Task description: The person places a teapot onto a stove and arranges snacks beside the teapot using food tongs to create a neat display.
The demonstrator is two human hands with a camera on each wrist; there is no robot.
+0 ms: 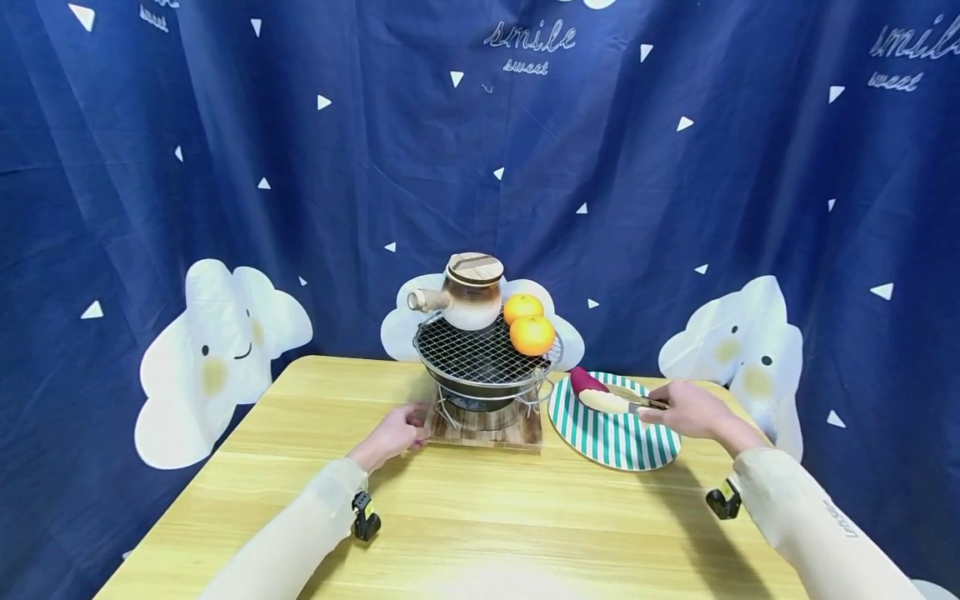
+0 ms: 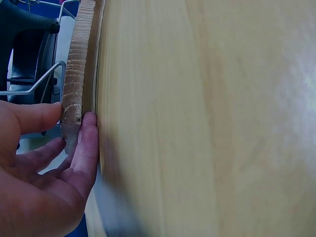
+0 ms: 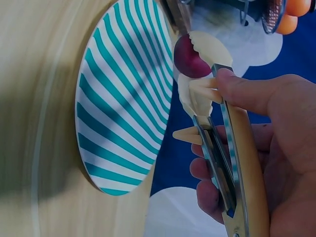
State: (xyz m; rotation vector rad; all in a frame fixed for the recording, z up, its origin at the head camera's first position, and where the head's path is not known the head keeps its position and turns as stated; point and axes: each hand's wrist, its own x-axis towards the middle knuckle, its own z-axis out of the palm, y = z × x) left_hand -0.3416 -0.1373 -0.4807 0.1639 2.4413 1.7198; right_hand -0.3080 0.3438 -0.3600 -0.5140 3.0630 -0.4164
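Note:
My left hand (image 1: pixel 397 429) is at the near left corner of the wooden board (image 1: pixel 495 435) under the grill. In the left wrist view, the thumb lies on the top edge of that board (image 2: pixel 76 74) and fingers reach its underside, pinching it. My right hand (image 1: pixel 693 408) grips a pair of kitchen tongs (image 3: pixel 242 163) with cream tips. A smooth purple-red rounded thing (image 3: pixel 191 59), like a sweet potato, is held between the tips. The tongs and it are above the green-and-white striped round mat (image 1: pixel 615 442).
A round grill (image 1: pixel 480 354) with a mesh top stands on the board. On the mesh sit a brown-and-white side-handled pot (image 1: pixel 474 304) with a wooden lid and two oranges (image 1: pixel 532 335). Behind the wooden table (image 1: pixel 480 517) hangs a blue curtain (image 1: pixel 420 142).

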